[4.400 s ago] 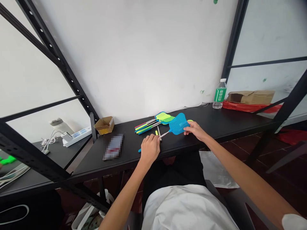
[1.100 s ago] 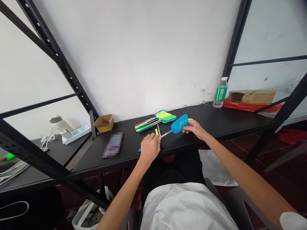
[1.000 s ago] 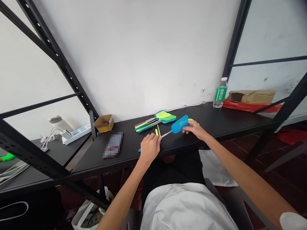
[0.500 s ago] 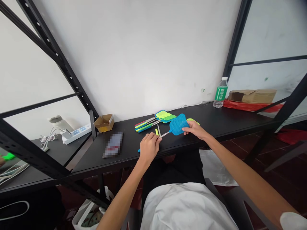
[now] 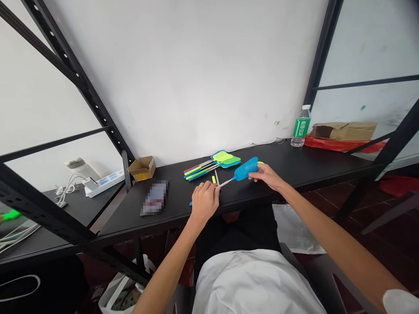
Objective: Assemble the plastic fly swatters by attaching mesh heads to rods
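Observation:
My left hand is closed around the handle of a blue plastic fly swatter, with the blue grip end showing beyond it. My right hand pinches the swatter's mesh head, which is tilted almost edge-on. Beneath those fingers, a yellow-green swatter head is mostly hidden. A yellow-green handle end lies just beyond my left hand. Farther back, a stack of several fly swatters rests with its multicoloured handles pointing left.
All this lies on a long black table against a white wall. A small cardboard box and a pixelated flat packet are on the left. A green-labelled water bottle and a brown package on red plastic stand at right.
The blue swatter head has rotated in my right hand, from lying face-up to nearly edge-on. My hands have otherwise stayed almost in place.

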